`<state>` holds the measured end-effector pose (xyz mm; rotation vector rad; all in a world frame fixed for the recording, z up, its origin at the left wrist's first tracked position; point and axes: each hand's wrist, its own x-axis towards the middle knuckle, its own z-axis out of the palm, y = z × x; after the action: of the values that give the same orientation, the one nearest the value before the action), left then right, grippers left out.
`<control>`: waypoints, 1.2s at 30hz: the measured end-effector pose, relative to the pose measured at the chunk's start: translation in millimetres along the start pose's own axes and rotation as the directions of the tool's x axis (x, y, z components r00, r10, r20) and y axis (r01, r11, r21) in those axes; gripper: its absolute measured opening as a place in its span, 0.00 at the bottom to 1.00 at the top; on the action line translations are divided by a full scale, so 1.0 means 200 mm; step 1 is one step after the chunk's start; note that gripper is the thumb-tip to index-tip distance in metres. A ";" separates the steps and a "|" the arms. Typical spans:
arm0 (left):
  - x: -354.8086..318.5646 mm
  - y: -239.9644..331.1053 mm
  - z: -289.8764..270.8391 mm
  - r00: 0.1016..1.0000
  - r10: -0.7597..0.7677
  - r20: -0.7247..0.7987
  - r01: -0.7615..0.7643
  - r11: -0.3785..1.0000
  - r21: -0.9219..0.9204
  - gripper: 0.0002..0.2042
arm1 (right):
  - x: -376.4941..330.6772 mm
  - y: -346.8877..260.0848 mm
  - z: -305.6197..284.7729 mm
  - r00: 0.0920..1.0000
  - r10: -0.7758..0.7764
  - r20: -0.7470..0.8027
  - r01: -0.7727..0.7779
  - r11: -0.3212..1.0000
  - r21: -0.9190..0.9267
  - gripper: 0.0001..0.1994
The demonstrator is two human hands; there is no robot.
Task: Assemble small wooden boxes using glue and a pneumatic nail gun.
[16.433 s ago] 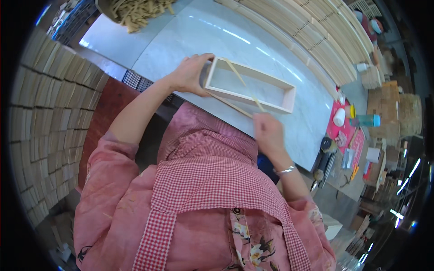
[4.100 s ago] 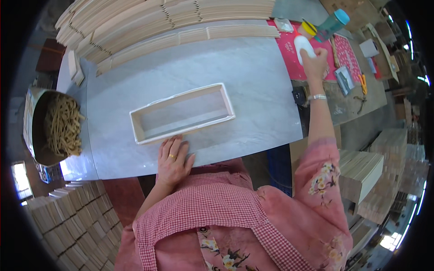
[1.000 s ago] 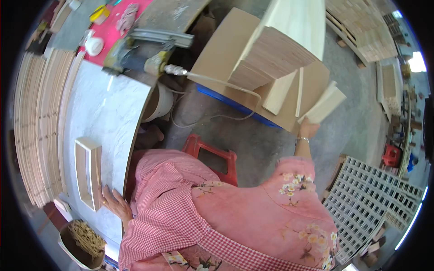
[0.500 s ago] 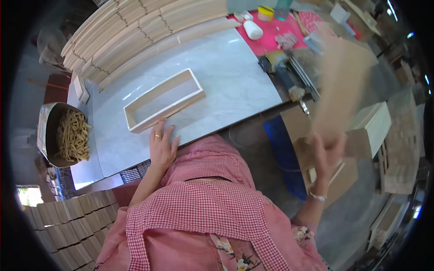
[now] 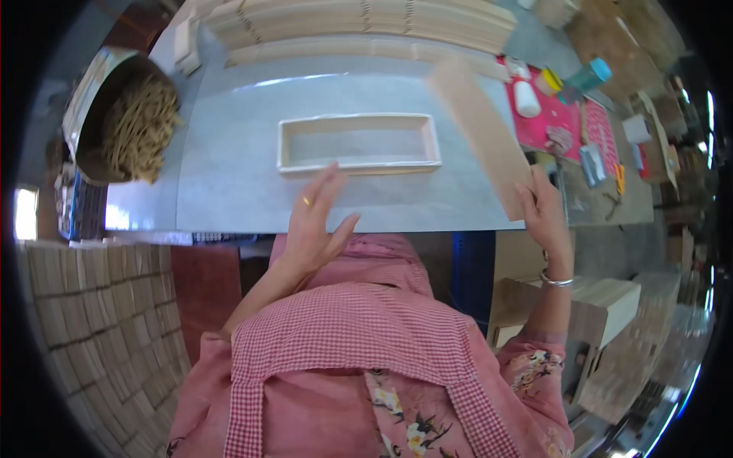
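On the pale grey tabletop (image 5: pixel 229 202) lies a rectangular wooden frame (image 5: pixel 359 169), its top rim edged in white and the tabletop colour showing within its walls. My left hand (image 5: pixel 314 221) is at the frame's near side with fingers spread and nothing held; the fingertips overlap its near edge, and I cannot tell whether they touch. A long, thin, light-brown wooden panel (image 5: pixel 481 126) is gripped at its near end by my right hand (image 5: pixel 544 210). The panel slants up and to the left, just right of the frame, its far end blurred.
Slatted wooden pieces (image 5: pixel 321 19) line the table's back. At left stands a container (image 5: pixel 76 130) of tan bands or strips. A pink mat (image 5: pixel 534 130) at right carries a white bottle (image 5: pixel 525 99) and a teal bottle (image 5: pixel 588 79). Wooden blocks (image 5: pixel 84 313) are stacked lower left.
My right hand has brought the panel from beyond the table's right side in beside the frame. My left hand has lifted slightly with fingers spreading. The whole view has turned.
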<state>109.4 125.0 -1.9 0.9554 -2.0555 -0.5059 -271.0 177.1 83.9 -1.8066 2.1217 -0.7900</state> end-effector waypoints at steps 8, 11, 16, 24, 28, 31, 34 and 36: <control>0.17 -0.23 -0.37 0.753 -0.648 0.117 0.491 0.434 -0.755 0.17 | 0.40 -0.49 0.18 0.830 -0.441 0.341 0.338 0.885 0.321 0.08; 0.15 -0.26 -0.38 0.704 -0.706 0.078 0.444 0.351 -0.824 0.15 | 0.45 -0.45 0.29 0.937 -0.232 0.261 0.068 0.854 0.516 0.07; 0.19 -0.28 -0.35 0.665 -0.744 0.069 0.377 0.255 -0.890 0.14 | 0.41 -0.43 0.44 0.996 -0.010 0.088 -0.048 0.777 0.627 0.06; 0.09 -0.36 -0.38 0.604 -0.791 -0.096 0.574 0.516 -0.636 0.15 | 0.36 -0.32 0.56 0.995 0.058 -0.084 0.017 0.717 0.697 0.09; 0.01 -0.35 -0.33 0.822 -0.555 -0.128 0.546 0.832 -0.095 0.13 | 0.34 -0.29 0.58 0.996 0.078 -0.042 -0.032 0.761 0.649 0.10; 0.05 -0.33 -0.32 0.810 -0.568 -0.145 0.566 0.822 -0.058 0.12 | 0.34 -0.27 0.59 0.993 0.118 -0.017 -0.078 0.756 0.649 0.11; 0.08 -0.33 -0.28 0.827 -0.534 -0.175 0.544 0.839 0.011 0.10 | 0.34 -0.25 0.59 0.987 0.158 -0.002 -0.128 0.807 0.577 0.11; 0.07 -0.36 -0.28 0.864 -0.467 -0.191 0.487 0.870 0.077 0.08 | 0.34 -0.26 0.60 0.984 0.176 -0.025 -0.142 0.866 0.479 0.11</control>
<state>181.2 67.1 -4.7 1.5473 -1.7060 -0.5360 -180.7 77.6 24.8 -1.3457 1.8640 -1.2157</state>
